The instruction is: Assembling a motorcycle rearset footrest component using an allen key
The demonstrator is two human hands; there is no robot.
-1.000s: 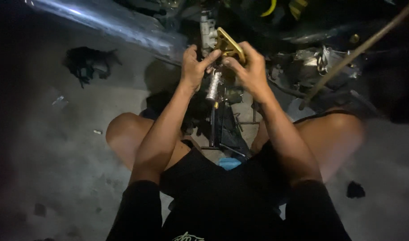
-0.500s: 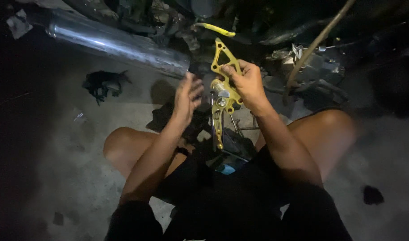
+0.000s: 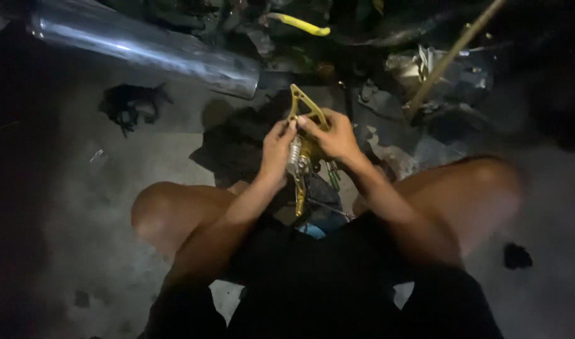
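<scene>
Both hands have closed in on the gold bracket since half a second ago: the left hand (image 3: 277, 149), which then hung a little apart with fingers spread, now presses against the part's left side, and the whole piece sits lower and nearer the person's lap. The gold metal bracket (image 3: 302, 105), a triangular cut-out frame with a narrow arm hanging down from it, stands roughly upright between the two hands. The right hand (image 3: 332, 137) is wrapped around its middle from the right, thumb tip meeting the frame just under the cut-out. The left hand's fingers curl around a ribbed silver peg (image 3: 294, 154) fixed to the bracket's side, so both hands are closed and gripping the same piece. Below the hands, the bracket's lower arm points down toward the black shorts (image 3: 337, 282), between the bent knees. Up and to the left of the hands lies a shiny chrome exhaust pipe (image 3: 143, 47); farther left of it a dark rag (image 3: 131, 103) sits on the concrete floor (image 3: 80, 207). Above the hands a yellow lever (image 3: 300, 25) shows among dark machine parts, and a thin brown rod (image 3: 454, 56) slants up to the right.
</scene>
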